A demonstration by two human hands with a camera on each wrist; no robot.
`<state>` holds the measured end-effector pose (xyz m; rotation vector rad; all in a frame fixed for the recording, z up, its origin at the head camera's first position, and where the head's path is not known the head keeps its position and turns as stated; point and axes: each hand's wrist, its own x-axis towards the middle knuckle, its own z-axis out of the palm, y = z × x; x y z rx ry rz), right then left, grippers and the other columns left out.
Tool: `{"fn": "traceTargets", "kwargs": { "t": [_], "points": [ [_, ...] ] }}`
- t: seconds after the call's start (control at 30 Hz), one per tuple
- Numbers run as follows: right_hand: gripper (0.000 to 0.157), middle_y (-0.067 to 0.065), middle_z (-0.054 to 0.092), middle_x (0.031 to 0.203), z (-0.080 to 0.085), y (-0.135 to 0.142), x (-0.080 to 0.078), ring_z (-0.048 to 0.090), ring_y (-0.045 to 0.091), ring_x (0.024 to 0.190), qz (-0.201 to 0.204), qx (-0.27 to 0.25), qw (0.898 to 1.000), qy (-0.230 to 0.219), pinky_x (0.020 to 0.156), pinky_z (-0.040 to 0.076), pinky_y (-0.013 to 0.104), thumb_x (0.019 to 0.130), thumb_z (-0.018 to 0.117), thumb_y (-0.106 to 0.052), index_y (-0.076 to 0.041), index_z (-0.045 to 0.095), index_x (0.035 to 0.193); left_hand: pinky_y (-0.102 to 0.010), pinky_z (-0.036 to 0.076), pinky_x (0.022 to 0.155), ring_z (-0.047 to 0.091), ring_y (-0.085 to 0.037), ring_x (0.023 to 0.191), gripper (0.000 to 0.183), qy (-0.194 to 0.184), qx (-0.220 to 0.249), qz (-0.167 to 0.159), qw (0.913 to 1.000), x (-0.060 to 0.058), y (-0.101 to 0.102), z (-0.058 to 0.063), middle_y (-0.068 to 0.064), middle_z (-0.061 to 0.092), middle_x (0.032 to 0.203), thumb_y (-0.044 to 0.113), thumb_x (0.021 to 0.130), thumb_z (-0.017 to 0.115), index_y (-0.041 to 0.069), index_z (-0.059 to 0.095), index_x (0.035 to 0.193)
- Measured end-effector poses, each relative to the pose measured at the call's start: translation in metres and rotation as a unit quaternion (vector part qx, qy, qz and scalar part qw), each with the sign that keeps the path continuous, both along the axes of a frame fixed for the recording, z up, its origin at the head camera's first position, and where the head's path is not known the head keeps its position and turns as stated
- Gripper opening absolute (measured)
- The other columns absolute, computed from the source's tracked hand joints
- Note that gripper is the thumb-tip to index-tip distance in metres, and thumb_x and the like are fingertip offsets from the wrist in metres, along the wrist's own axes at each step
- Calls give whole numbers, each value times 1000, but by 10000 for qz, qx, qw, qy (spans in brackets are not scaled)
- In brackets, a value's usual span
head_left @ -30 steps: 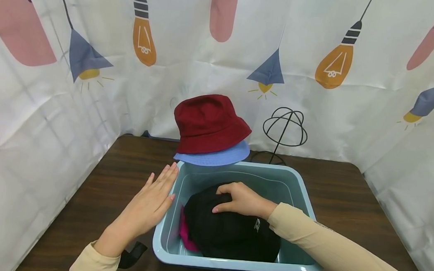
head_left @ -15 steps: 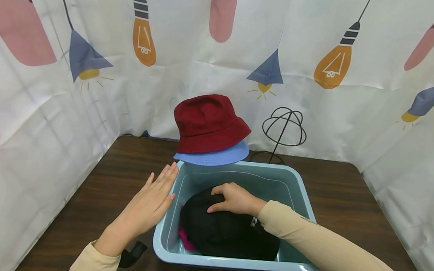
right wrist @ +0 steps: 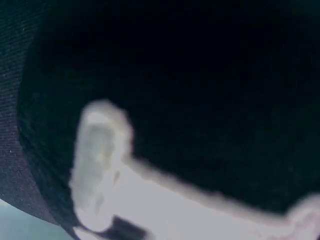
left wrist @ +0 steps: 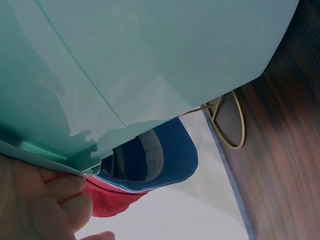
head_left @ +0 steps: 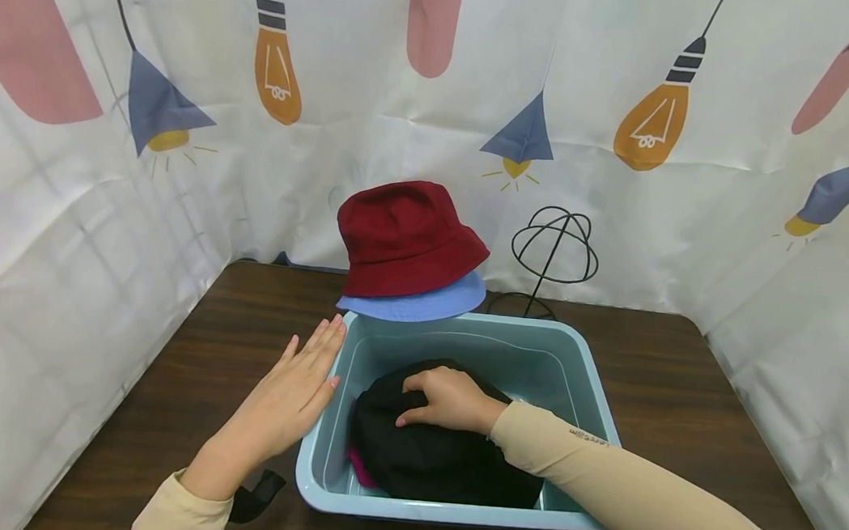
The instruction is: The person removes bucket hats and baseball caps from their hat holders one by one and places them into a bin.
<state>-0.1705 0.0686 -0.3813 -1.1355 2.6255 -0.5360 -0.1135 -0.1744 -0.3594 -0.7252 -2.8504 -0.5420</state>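
Observation:
My left hand (head_left: 277, 406) lies with straight fingers against the left rim of the light blue plastic tub (head_left: 453, 513). In the left wrist view, its fingers touch the tub's edge. Inside the tub, my right hand (head_left: 449, 400) grips the top of a black hat (head_left: 448, 469), thumb and fingers bent into the cloth; its fingertips are partly hidden. A white raised letter on the black cloth fills the lower part of the right wrist view. Magenta cloth (head_left: 362, 469) peeks out beneath the black hat. Behind the tub, a dark red bucket hat (head_left: 407, 240) sits on a light blue one (head_left: 437, 300).
A black wire hat stand (head_left: 543, 280) rises behind the tub's back right. The dark wooden table (head_left: 652, 368) carries everything, and a printed white curtain (head_left: 327, 194) hangs around it. Near my left wrist is a black strap (head_left: 257, 498).
My right hand has shifted left and slightly down over the black hat, whose cloth has moved a little left with it. The sleeve now covers the hat's white mark. My left hand stays put.

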Motion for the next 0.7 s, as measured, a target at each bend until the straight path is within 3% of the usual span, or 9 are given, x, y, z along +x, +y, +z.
{"fn": "traceTargets", "kwargs": {
  "t": [0.7],
  "points": [
    [34,-8,68,92,-8,-5,1,57,4,78,5,397,9990,203,68,50,24,80,73,-43,-17,70,102,-58,13,110,13,-29,142,62,-3,-18,15,10000,1,1,0,-12,16,156,23,98,45,0,19,149]
  ]
}}
